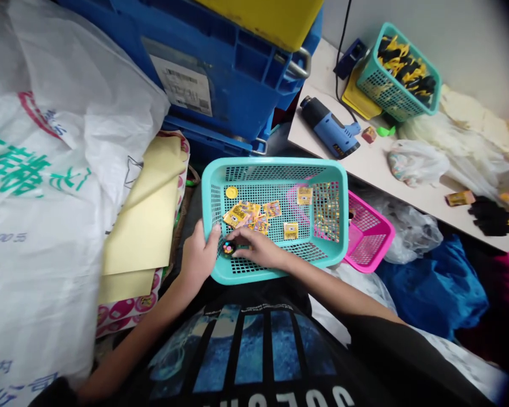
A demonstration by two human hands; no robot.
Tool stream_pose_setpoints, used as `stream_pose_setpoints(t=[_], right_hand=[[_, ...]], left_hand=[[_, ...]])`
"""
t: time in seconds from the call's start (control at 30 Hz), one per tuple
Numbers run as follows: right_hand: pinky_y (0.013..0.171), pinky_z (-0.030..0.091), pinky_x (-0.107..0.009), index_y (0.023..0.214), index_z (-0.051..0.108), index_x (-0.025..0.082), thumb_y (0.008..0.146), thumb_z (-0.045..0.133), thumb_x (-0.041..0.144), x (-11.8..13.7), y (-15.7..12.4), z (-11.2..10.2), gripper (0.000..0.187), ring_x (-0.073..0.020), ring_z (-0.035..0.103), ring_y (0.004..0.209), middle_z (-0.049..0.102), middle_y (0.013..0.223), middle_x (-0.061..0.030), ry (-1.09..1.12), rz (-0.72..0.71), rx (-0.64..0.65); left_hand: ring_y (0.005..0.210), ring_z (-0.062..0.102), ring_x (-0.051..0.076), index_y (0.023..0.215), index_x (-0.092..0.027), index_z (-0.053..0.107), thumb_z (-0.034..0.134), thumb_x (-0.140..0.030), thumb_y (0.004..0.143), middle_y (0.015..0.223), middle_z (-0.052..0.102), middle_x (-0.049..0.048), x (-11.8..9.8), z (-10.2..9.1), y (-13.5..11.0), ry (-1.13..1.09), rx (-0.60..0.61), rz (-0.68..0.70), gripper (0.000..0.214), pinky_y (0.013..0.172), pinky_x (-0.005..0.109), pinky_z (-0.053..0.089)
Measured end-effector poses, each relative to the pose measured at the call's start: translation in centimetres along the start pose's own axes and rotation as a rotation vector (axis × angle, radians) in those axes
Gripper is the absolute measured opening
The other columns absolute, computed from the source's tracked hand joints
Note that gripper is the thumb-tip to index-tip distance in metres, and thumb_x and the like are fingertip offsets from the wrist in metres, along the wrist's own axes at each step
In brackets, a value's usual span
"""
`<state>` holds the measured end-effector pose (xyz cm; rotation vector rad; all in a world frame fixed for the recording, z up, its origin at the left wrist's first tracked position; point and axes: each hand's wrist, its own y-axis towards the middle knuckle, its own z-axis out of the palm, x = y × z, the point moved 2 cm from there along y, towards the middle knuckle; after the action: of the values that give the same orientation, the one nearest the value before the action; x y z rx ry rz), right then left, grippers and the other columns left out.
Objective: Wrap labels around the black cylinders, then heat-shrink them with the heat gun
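Two hands at the teal basket [275, 164], whose long axis runs left to right before the wearer. Left hand [199, 253]: clasped on its left rim, thumb over the edge. Right hand [254, 247]: inside the basket, thumb and forefinger apparently pinching a small dark piece [228, 247] with coloured dots. Piece sits in the near left corner, between the hands, at the right fingertips; looks roundish, no clear long axis. Right hand is nearer; left hand lies just across the wall. Yellow packets [242, 213] lie just beyond the right hand, away from the wearer.
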<state>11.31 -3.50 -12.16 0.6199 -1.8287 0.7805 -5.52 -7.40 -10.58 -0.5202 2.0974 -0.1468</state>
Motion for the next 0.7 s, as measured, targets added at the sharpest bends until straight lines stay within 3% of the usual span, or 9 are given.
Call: stream_pose_setpoints(t=[0.13,0.23,0.3,0.33,0.4,0.47,0.5,0.57,0.7], right_hand=[[0.102,0.047,-0.038,0.112,0.057,0.020,0.084,0.065,0.021,1.6,-0.2,-1.0,0.029,-0.0172,0.058,0.116,0.062,0.119,-0.0062,0.032,-0.067,-0.024],[0.100,0.049,-0.037,0.113,0.057,0.021,0.084,0.066,0.023,2.9,-0.5,-2.2,0.031,-0.0168,0.060,0.114,0.063,0.120,-0.0058,0.021,-0.106,-0.114],[0.095,0.051,-0.037,0.114,0.056,0.022,0.084,0.066,0.026,4.1,-0.5,-3.0,0.032,-0.0174,0.061,0.111,0.064,0.118,-0.0063,-0.033,-0.130,-0.235],[0.094,0.051,-0.038,0.113,0.056,0.021,0.084,0.067,0.027,4.7,-0.4,-3.3,0.032,-0.0181,0.061,0.111,0.064,0.118,-0.0068,-0.087,-0.157,-0.295],[0.096,0.048,-0.040,0.110,0.057,0.022,0.083,0.067,0.029,6.3,-0.1,-3.5,0.030,-0.0194,0.059,0.112,0.064,0.117,-0.0070,-0.246,-0.255,-0.371],[0.100,0.045,-0.042,0.110,0.059,0.022,0.084,0.068,0.031,7.6,0.2,-3.4,0.029,-0.0199,0.056,0.114,0.063,0.119,-0.0067,-0.397,-0.368,-0.358],[0.101,0.044,-0.042,0.112,0.058,0.023,0.084,0.068,0.033,7.9,0.3,-3.3,0.031,-0.0199,0.055,0.115,0.062,0.121,-0.0067,-0.445,-0.411,-0.331],[0.102,0.043,-0.041,0.119,0.056,0.022,0.085,0.066,0.037,7.9,0.5,-3.6,0.039,-0.0201,0.053,0.117,0.060,0.123,-0.0077,-0.485,-0.421,-0.305],[0.101,0.044,-0.043,0.121,0.055,0.017,0.093,0.052,0.030,4.8,1.2,-4.4,0.031,-0.0219,0.054,0.117,0.061,0.122,-0.0116,-0.608,-0.217,-0.220]], left_hand=[[0.110,0.062,0.036,0.119,-0.016,0.057,0.042,-0.048,0.090,0.115,0.068,0.0178,1.8,-0.7,0.2,0.004,-0.007,0.023,0.046,0.093,0.051,0.048],[0.131,0.046,0.034,0.129,-0.016,0.051,0.052,-0.046,0.087,0.137,0.053,0.0189,1.6,-1.7,0.1,-0.057,-0.211,0.193,0.052,0.110,0.052,0.035],[0.135,0.041,0.030,0.128,-0.019,0.053,0.055,-0.045,0.087,0.142,0.049,0.0151,0.4,-2.3,-0.2,-0.242,-0.310,0.272,0.049,0.113,0.048,0.033],[0.131,0.046,0.028,0.125,-0.020,0.056,0.054,-0.046,0.088,0.139,0.052,0.0137,-0.4,-2.5,-0.3,-0.401,-0.263,0.256,0.045,0.110,0.046,0.037],[0.115,0.058,0.026,0.118,-0.019,0.061,0.046,-0.050,0.092,0.125,0.062,0.0129,-2.2,-2.3,-0.4,-0.774,0.016,0.101,0.043,0.097,0.044,0.050],[0.101,0.064,0.025,0.113,-0.018,0.064,0.041,-0.051,0.093,0.110,0.067,0.0126,-3.8,-1.8,-0.3,-1.063,0.294,-0.115,0.045,0.080,0.040,0.056],[0.095,0.065,0.024,0.111,-0.018,0.065,0.042,-0.049,0.094,0.103,0.068,0.0116,-4.4,-1.7,-0.3,-1.146,0.357,-0.207,0.042,0.073,0.037,0.057],[0.084,0.065,0.019,0.103,-0.017,0.067,0.044,-0.038,0.095,0.091,0.068,0.0082,-4.7,-1.8,-0.2,-1.222,0.342,-0.332,0.032,0.065,0.029,0.055],[0.075,0.060,0.015,0.091,-0.013,0.070,0.048,-0.027,0.092,0.081,0.063,0.0059,-4.2,-2.4,-0.2,-1.241,0.264,-0.467,0.026,0.065,0.025,0.052]])
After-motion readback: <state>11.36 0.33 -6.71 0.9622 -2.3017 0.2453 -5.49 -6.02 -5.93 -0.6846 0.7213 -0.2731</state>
